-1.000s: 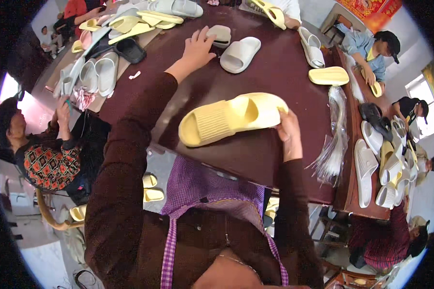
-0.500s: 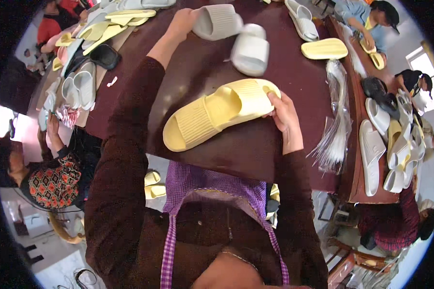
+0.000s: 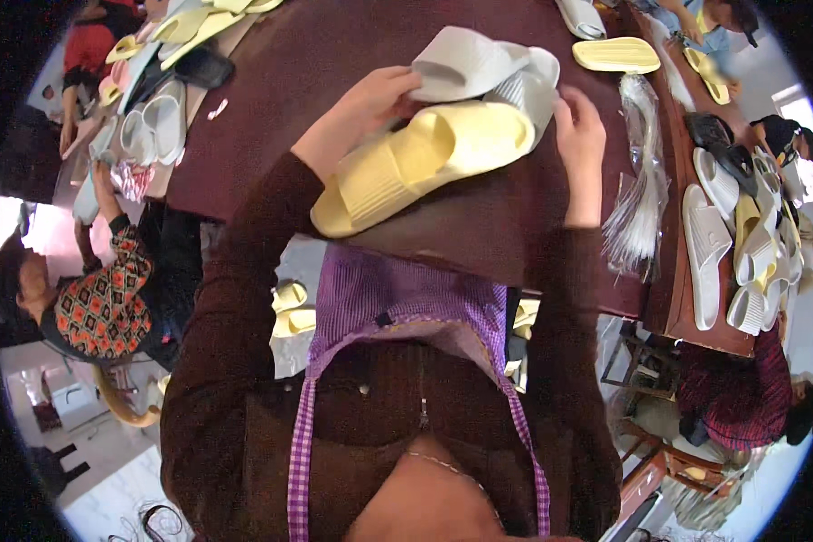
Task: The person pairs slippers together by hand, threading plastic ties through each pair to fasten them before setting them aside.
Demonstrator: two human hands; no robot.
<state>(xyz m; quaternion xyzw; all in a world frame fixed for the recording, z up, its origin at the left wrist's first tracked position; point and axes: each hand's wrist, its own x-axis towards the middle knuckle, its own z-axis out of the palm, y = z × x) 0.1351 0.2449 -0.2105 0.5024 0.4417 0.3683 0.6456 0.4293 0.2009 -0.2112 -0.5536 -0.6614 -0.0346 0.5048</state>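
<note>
Head view shows the left hand [image 3: 363, 108] now pinching a white slipper [image 3: 465, 61], pulled in since a moment ago, beside the yellow slipper [image 3: 425, 163] on the dark surface [image 3: 271, 81], while the right hand [image 3: 580, 135] rests spread there.

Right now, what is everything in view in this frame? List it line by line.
yellow slide sandals: a pair, pale yellow, stacked at the table's near edge
white slide sandals: two, white, just beyond the yellow ones
table: one, dark maroon
clear plastic bags: a bundle, right of the hands
sandals on the side bench: several, white and yellow, far right
sandals at the far-left corner: several, white and yellow
other people: a few, seated around the edges
left hand: one, gripping a white sandal
right hand: one, touching the sandals' right end
</note>
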